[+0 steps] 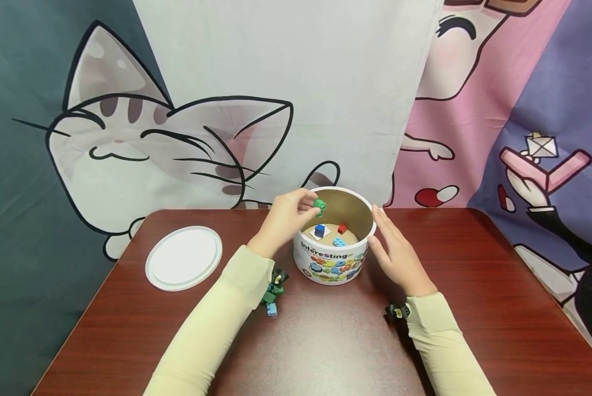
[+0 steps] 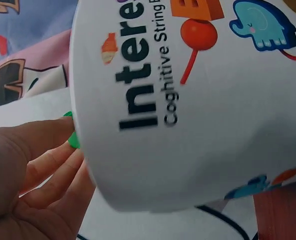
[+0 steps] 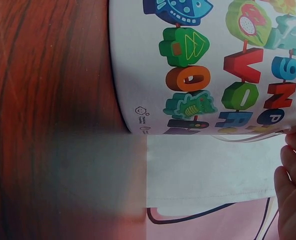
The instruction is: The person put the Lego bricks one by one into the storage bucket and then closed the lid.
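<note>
Tub (image 1: pixel 306 260), one, white, round, uncapped, printed "Interesting" and coloured figures; upright on the table (image 1: pixel 335 346). Left hand (image 1: pixel 287 215), at the tub's left rim: thumb and fingers clamped on a green brick (image 1: pixel 319 205). Brick held just inside the rim, above the tub's floor; in the left wrist view it is mostly hidden by the tub wall. Right hand (image 1: pixel 397 253), at the tub's right side: fingers extended, thumb apart from them, fingertips resting at the rim; no brick in its grasp. Contents of tub, on its floor: one dark blue brick (image 1: pixel 319 230), lying on a white piece (image 1: pixel 316 236); one red brick (image 1: pixel 343 228), to the right of it; one pale blue brick (image 1: pixel 339 242), nearer the front wall. Outside, beside the left cuff: green pieces (image 1: pixel 269 297), partly covered by the sleeve (image 1: pixel 212 324), exact count unclear; one small blue brick (image 1: pixel 272 310) just in front of them. Lid (image 1: pixel 184 258), one, white, round, flat on the table, well left of the tub. Behind: backdrop (image 1: pixel 296 55), cloth, with cartoon cat at left and pink and purple panels at right.
</note>
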### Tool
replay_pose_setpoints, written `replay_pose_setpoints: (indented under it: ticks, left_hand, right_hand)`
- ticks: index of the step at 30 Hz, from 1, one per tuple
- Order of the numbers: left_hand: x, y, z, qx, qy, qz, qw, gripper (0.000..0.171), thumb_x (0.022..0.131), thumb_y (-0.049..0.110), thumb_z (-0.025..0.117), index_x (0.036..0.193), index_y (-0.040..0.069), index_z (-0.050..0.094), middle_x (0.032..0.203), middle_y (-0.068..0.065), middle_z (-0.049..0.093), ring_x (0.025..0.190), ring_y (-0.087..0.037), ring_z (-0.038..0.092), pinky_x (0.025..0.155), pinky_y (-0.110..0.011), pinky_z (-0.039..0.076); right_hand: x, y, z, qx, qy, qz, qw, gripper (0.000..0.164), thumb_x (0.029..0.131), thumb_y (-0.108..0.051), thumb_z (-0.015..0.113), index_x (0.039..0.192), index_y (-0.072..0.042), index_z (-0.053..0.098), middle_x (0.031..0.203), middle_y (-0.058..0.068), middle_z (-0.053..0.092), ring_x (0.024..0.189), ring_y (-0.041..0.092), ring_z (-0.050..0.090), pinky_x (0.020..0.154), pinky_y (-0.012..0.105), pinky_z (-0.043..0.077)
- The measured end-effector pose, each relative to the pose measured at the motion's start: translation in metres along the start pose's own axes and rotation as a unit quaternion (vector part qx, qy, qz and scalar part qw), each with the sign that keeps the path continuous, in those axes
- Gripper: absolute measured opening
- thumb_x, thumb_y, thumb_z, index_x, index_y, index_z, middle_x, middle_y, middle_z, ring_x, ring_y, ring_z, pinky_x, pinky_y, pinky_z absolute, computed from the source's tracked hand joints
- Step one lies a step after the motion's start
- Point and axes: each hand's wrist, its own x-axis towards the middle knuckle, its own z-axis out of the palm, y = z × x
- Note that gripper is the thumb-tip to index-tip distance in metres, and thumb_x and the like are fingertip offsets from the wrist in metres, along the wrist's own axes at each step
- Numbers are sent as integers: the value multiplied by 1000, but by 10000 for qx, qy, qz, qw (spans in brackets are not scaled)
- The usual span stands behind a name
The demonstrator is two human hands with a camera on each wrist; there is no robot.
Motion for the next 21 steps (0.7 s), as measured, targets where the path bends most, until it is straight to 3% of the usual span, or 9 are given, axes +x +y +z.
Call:
replay_pose_setpoints:
  ticks: [5,10,16,21]
  left_hand:
    - [8,0,11,-34,-86,-62,9999,34,98,13,68,129,0,63,120,-15,69,109,-23,69,93,-26,54]
    - [1,-3,13,-30,110,79,9999,26,100,13,64,124,2,65,115,-11,71,106,-22,69,93,-30,55]
    - [-16,-3,-2,-255,580,349,9974,22,100,12,63,118,2,68,107,-10,73,98,-21,69,89,-36,57]
    - [-35,-6,-19,-267,503,241,9981,20,99,13,63,116,4,69,106,-8,74,95,-20,69,87,-36,56]
  right_hand:
    - [-1,1,0,32,50,-14,10000,64,103,-29,58,159,-11,33,163,8,33,152,23,27,123,31,19]
    - [-2,0,1,69,40,-26,10000,64,103,-26,59,159,-11,33,163,8,33,151,26,28,123,34,20]
    - [-2,-1,0,42,-29,83,10000,65,103,-31,58,160,-14,31,164,6,31,152,23,26,123,39,22]
    - [0,-1,0,50,-69,144,9999,66,103,-33,58,160,-16,30,164,4,30,152,23,26,123,41,22]
